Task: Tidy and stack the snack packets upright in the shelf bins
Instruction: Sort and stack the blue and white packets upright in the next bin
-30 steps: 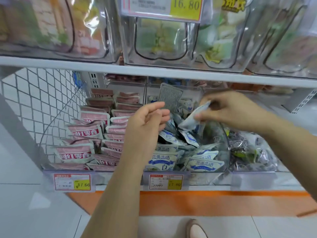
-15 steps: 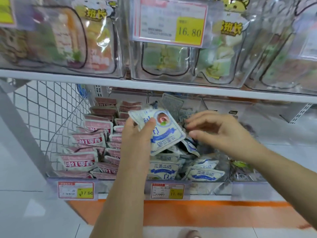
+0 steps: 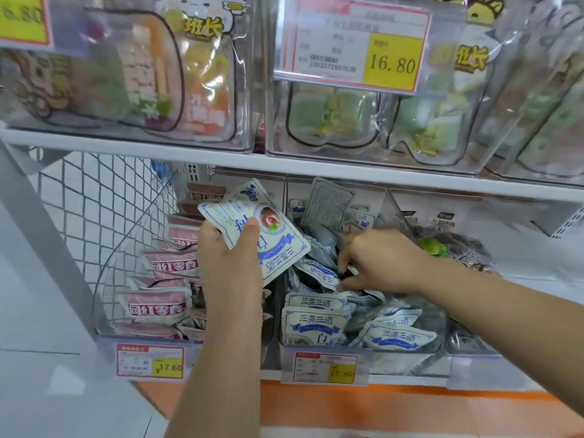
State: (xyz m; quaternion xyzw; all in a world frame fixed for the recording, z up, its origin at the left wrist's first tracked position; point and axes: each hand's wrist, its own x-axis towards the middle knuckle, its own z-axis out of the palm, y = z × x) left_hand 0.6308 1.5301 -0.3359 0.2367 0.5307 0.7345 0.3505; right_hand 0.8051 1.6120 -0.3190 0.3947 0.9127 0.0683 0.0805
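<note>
My left hand (image 3: 229,248) grips a small stack of white-and-blue snack packets (image 3: 271,245), held tilted above the divider between two lower-shelf bins. My right hand (image 3: 379,260) reaches down into the middle clear bin (image 3: 322,352), fingers curled among a jumble of loose white-and-blue packets (image 3: 319,273); whether it pinches one is hidden. At the front of that bin several packets (image 3: 313,322) stand with their labels facing out. One packet (image 3: 330,202) stands with its grey back showing at the rear.
The left bin holds rows of pink packets (image 3: 158,306) beside a white wire mesh side panel (image 3: 94,216). A right bin holds dark packets (image 3: 467,251). The upper shelf (image 3: 221,153) carries clear bins of large bags with price tags (image 3: 350,42). Price tags (image 3: 325,368) line the lower edge.
My left hand went from empty to holding the white-and-blue packets and raised them. My right hand let go of its packet and dropped lower into the middle bin. The view tilted upward.
</note>
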